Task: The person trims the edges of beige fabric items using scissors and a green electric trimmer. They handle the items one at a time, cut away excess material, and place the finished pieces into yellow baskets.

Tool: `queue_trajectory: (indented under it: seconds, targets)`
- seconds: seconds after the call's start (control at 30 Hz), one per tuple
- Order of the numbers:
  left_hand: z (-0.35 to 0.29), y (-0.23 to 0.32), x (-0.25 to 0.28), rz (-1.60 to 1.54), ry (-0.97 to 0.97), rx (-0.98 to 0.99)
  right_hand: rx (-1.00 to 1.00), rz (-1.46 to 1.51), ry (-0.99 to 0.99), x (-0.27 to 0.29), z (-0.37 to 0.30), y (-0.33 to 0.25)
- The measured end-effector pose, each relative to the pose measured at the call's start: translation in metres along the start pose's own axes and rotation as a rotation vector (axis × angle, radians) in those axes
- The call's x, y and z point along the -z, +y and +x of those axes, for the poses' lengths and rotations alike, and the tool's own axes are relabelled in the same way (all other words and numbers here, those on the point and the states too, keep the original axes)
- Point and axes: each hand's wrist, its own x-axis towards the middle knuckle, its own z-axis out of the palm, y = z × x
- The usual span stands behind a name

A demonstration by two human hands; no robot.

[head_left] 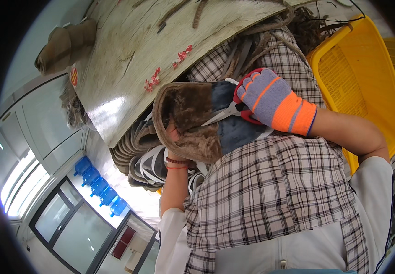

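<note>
A brown plush-lined shoe upper with dark blue-black patches lies across my lap, its plush side facing up. My left hand grips it from the left; a thumb shows on the plush, and the other fingers are hidden. A red bracelet circles that wrist. My right hand, in a grey and orange glove, is closed on red-handled scissors. Their metal blade points left over the plush, between the two dark patches. A checked apron covers my lap below the upper.
A worn wooden table slants across the far left, with brown trimmings on it. Stacked shoe uppers hang under its edge. A yellow plastic basket stands at right. Blue water bottles line the wall at lower left.
</note>
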Motion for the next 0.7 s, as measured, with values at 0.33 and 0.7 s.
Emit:
queue_trajectory:
  seconds: [0.33, 0.7]
  targets:
    - [-0.025, 0.044, 0.015, 0.041, 0.151, 0.386, -0.091, -0.066, 0.031, 0.016, -0.007, 0.007]
    - [-0.042, 0.050, -0.004, 0.364, -0.195, 0.012, 0.018, 0.155, 0.064, 0.027, -0.004, -0.013]
